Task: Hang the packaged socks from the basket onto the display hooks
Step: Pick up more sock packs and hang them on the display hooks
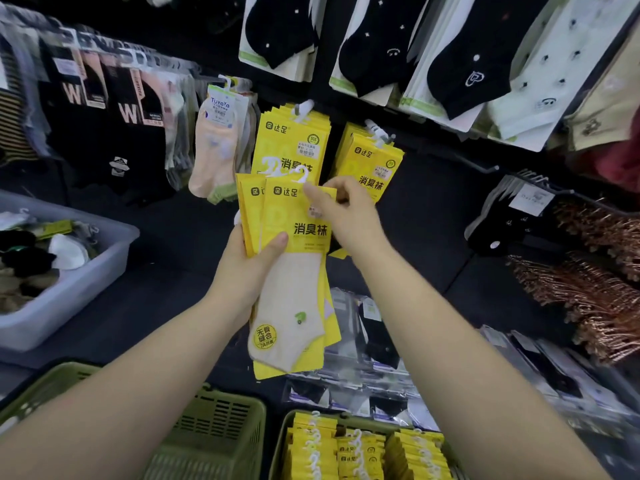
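Left hand [249, 268] grips a bundle of flat yellow packaged socks [292, 271] at mid-height. The thumb is pressed across the front packet and the fingers are wrapped out of sight behind the bundle. The packets stand upright and slightly fanned. The front one shows a cream ankle sock through its clear lower half.

Right hand [346, 216] is at the bundle's upper right corner. Its thumb lies on the face of the front packet and its fingers are curled over the top edge, pinching that packet. White plastic hanger loops [302, 174] stick up from the top of the bundle.

Just above and behind the bundle, a stack of matching yellow packets [294, 140] hangs from a white display hook [304, 109]. Up and to the right of the bundle, a second yellow stack [377, 161] hangs on its own hook [379, 133], partly hidden by the right hand.

Below the bundle is an olive-green slatted plastic basket [278, 448], packed with rows of the same yellow packets standing on edge. Below and left of the bundle is a second olive-green basket [214, 427].

Far left of the bundle, a grey translucent plastic tub [114, 258] holds loose socks. Upper left of the bundle hangs a pale pink sock pack [214, 143]. High above the bundle hang carded black ankle socks [377, 53].
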Demonstrator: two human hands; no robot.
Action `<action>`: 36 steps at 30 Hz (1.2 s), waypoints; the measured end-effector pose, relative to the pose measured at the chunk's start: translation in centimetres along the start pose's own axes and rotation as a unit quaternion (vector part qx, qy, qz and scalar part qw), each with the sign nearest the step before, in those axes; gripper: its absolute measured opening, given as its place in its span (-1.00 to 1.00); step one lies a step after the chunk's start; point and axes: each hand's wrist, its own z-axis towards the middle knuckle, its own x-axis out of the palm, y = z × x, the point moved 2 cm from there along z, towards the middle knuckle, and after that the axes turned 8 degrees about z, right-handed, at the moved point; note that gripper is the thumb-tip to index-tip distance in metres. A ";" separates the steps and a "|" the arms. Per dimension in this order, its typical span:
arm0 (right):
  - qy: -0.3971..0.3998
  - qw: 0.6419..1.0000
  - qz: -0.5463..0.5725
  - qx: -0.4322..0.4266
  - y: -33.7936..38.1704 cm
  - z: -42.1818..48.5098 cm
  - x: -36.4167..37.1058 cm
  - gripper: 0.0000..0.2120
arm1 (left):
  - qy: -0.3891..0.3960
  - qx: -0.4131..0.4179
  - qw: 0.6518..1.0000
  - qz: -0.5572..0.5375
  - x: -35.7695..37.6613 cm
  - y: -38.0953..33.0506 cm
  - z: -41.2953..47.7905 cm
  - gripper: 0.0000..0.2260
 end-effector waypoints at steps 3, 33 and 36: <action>0.007 0.999 0.033 0.022 -0.3 -0.8 -0.8 -0.72 | 0.025 -0.011 1.000 0.000 0.7 0.4 -0.1 -0.48; -0.014 0.999 0.024 0.023 0.1 -0.4 -1.3 -0.73 | 0.023 -0.002 0.999 0.033 2.0 -0.3 -0.1 -0.63; 0.003 0.996 0.086 0.025 -0.1 -1.1 -1.8 -0.80 | 0.050 -0.018 0.999 0.000 2.6 0.1 -0.5 -0.61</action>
